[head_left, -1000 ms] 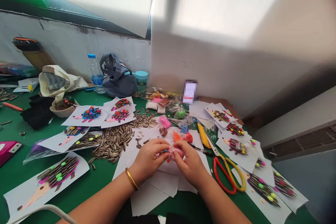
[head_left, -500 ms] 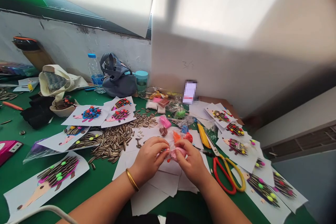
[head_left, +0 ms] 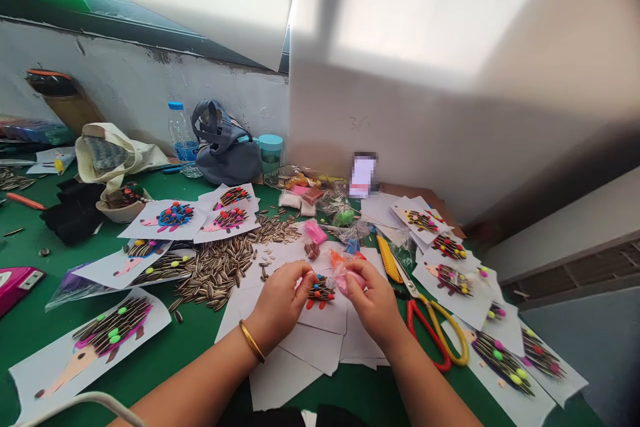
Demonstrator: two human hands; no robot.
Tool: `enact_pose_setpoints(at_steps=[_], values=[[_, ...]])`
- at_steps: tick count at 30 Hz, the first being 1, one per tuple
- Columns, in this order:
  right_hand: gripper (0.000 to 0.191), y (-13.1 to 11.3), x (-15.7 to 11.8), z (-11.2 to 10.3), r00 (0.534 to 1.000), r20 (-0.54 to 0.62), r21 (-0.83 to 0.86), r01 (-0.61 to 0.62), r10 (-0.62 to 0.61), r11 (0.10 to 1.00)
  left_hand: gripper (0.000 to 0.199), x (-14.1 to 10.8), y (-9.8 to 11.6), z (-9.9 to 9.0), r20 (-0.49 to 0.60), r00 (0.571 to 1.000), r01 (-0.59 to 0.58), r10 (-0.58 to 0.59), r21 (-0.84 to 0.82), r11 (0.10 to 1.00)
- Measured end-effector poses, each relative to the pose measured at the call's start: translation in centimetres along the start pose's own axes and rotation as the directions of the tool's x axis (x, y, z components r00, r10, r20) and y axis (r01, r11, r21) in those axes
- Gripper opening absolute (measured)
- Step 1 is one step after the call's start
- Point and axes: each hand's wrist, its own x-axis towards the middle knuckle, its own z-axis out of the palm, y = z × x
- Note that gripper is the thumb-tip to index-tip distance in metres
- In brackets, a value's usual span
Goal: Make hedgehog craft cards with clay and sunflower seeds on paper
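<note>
**Hands draw apart**

In the head view, the left hand (head_left: pixel 283 300), with a gold bangle (head_left: pixel 251 340) at its wrist, and the right hand (head_left: pixel 373 303) have parted, uncovering a small paper hedgehog set with striped sunflower seeds and coloured beads (head_left: pixel 321 293) on loose white paper sheets (head_left: pixel 323 340). It lies just below the left fingertips (head_left: pixel 310 272), pressed together on something too small to tell. The right fingers (head_left: pixel 357 272) pinch a clear plastic bag of pink clay (head_left: pixel 345 280).

a pixelated patch (head_left: pixel 363 175) hides whatever leans on the wall. the right hand (head_left: pixel 373 300) covers most of a clear bag (head_left: pixel 344 277), its contents unclear. whatever the left hand (head_left: pixel 283 300) pinches is too small to tell. the left edge cuts off a magenta object (head_left: pixel 17 287).
</note>
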Motion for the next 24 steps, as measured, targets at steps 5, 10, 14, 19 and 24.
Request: enact_pose_setpoints(at_steps=[5,10,14,19,24], values=[[0.022,1.3,0.5,-1.0,0.997,-0.076,-0.036,-0.020,0.017,0.999,0.026,0.6,0.1,0.0,0.089,0.947,0.310,-0.308,-0.498,0.810],[0.033,4.8,1.5,-2.4,0.974,-0.225,-0.306,-0.060,-0.011,0.950,0.031,0.9,0.9,-0.4,0.189,0.901,0.421,-0.391,-0.604,0.677],[0.036,7.5,1.9,-2.6,0.983,-0.181,-0.502,-0.062,-0.035,0.862,0.029,0.9,0.8,-0.4,0.229,0.880,0.452,-0.416,-0.671,0.588],[0.046,6.9,1.7,-2.5,0.968,-0.244,-0.630,-0.121,-0.048,0.767,0.035,0.8,0.7,-0.2,0.191,0.887,0.415,-0.421,-0.732,0.541],[0.042,4.2,1.6,-2.3,0.955,-0.265,-0.581,-0.046,-0.135,0.813,0.035,0.7,0.8,-0.2,0.244,0.890,0.435,-0.386,-0.707,0.557]])
